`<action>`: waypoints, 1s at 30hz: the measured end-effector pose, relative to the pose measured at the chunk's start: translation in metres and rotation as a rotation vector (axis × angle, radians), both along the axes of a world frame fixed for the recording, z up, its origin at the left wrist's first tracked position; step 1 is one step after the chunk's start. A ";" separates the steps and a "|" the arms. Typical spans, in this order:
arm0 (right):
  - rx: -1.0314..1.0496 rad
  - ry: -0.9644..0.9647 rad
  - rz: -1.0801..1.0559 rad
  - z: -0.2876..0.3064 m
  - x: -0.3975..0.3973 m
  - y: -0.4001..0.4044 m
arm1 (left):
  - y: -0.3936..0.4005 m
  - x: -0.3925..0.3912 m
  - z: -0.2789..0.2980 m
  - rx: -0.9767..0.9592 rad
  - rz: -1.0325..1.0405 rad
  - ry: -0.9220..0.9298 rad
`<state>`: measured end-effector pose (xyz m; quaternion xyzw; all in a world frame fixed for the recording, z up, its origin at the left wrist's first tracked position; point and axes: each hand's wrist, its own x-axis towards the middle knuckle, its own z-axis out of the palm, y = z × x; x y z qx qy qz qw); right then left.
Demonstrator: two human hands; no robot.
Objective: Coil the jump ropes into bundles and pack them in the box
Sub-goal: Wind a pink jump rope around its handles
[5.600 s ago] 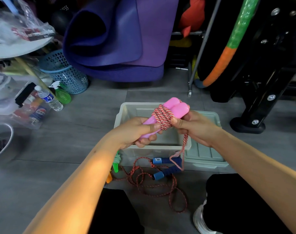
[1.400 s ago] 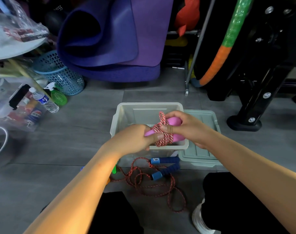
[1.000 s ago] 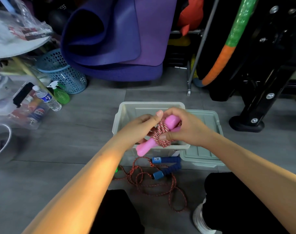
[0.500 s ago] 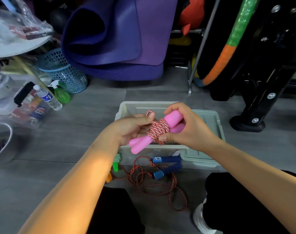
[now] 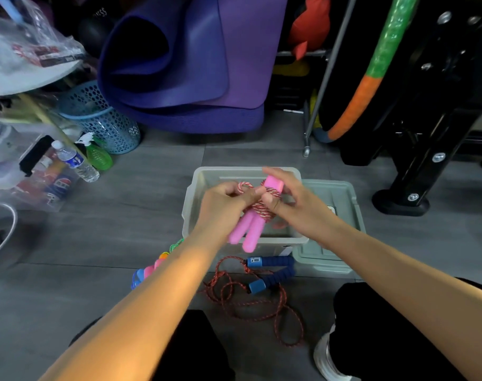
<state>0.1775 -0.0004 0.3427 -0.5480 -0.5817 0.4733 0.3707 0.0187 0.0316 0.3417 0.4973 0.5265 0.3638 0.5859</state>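
A pink-handled jump rope (image 5: 249,229) with red-and-white cord wound round its two handles hangs over the grey plastic box (image 5: 190,199). My left hand (image 5: 223,204) pinches a small loop of the cord at the bundle's upper left. My right hand (image 5: 294,202) grips the upper ends of the handles and the wound cord. A blue-handled jump rope (image 5: 270,270) lies loose on the floor in front of the box, its red cord tangled. A multicoloured rope (image 5: 151,268) peeks out under my left forearm.
The box's lid (image 5: 336,207) lies right of the box. A blue basket (image 5: 102,125), bottles (image 5: 74,163) and a clear bin stand at the left. Rolled purple mats (image 5: 190,64) and a black equipment stand (image 5: 415,171) are behind. My knees are at the bottom.
The pink bundle has swung so its handles point down toward me. My left hand moved from the handles to pinching a cord loop; the cord's loose tail has been wound in.
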 end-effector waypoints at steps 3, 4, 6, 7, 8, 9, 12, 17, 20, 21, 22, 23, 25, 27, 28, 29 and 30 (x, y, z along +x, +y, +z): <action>0.028 0.048 -0.033 -0.002 0.001 0.002 | -0.004 0.002 0.005 0.054 -0.062 0.043; 0.022 0.078 -0.040 -0.002 0.002 0.002 | -0.003 0.000 0.008 0.053 -0.075 0.028; -0.008 0.180 -0.029 0.000 0.003 0.002 | -0.002 -0.002 0.011 0.056 -0.081 0.012; -0.020 0.228 -0.023 0.002 0.002 0.002 | -0.002 -0.002 0.010 0.059 -0.079 0.012; -0.027 0.266 -0.018 0.003 0.002 0.002 | -0.002 -0.003 0.011 0.059 -0.069 0.003; -0.029 0.298 -0.014 0.005 0.002 0.002 | -0.002 -0.003 0.012 0.052 -0.053 -0.021; -0.018 0.339 0.003 0.009 0.003 0.001 | -0.002 -0.004 0.015 0.050 -0.025 -0.071; 0.048 0.261 -0.018 0.005 0.002 -0.002 | -0.007 -0.001 0.017 0.078 0.015 -0.065; 0.083 0.236 -0.053 0.007 0.004 0.000 | -0.008 -0.001 0.019 0.090 -0.047 -0.069; 0.083 0.268 -0.057 0.009 0.005 0.001 | -0.007 -0.002 0.020 0.094 -0.074 -0.076; 0.083 0.294 -0.051 0.011 0.007 0.002 | -0.006 -0.003 0.022 0.094 -0.102 -0.082; 0.089 0.297 -0.035 0.013 0.009 0.002 | -0.005 -0.003 0.023 0.092 -0.136 -0.086; 0.104 0.249 0.020 0.015 0.013 0.002 | -0.003 -0.004 0.025 0.106 -0.217 -0.050; 0.094 0.159 0.074 0.015 0.016 0.002 | -0.002 -0.006 0.025 0.130 -0.282 0.038; 0.086 0.105 0.098 0.014 0.018 0.001 | -0.001 -0.007 0.024 0.139 -0.306 0.080; 0.088 0.042 0.124 0.012 0.019 0.001 | -0.001 -0.008 0.022 0.170 -0.327 0.143; 0.095 -0.027 0.145 0.010 0.020 0.001 | -0.001 -0.009 0.021 0.228 -0.343 0.234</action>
